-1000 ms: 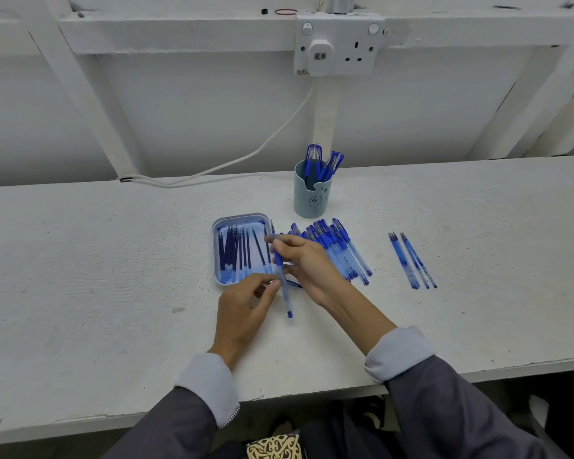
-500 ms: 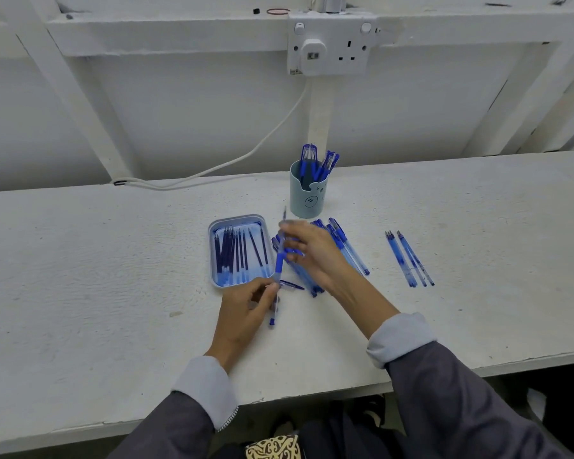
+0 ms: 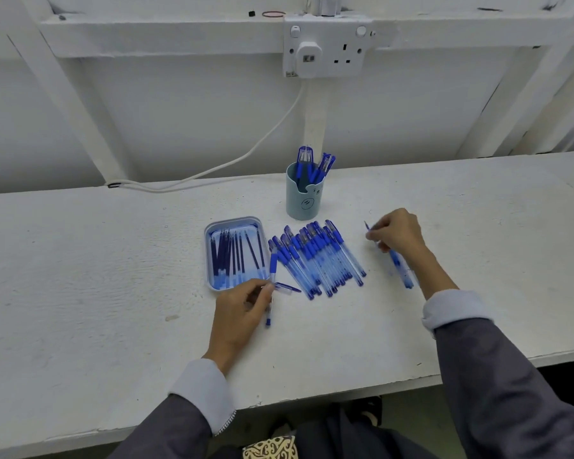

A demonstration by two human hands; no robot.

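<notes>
Refills (image 3: 233, 253) in tray (image 3: 208, 234), pens (image 3: 305, 158) upright in cup (image 3: 299, 202), left hand (image 3: 240, 307) pinching pen barrel (image 3: 272, 267)

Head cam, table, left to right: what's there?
tray → pen pile → right hand pinching a refill. Left out because they overlap these: left hand, its pen, cup.

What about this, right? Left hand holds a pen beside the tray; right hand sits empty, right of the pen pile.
Not quite: the head view shows the right hand pinching a thin blue piece, not empty. The rest stands: left hand holds a pen beside the tray, right hand right of the pen pile.
</notes>
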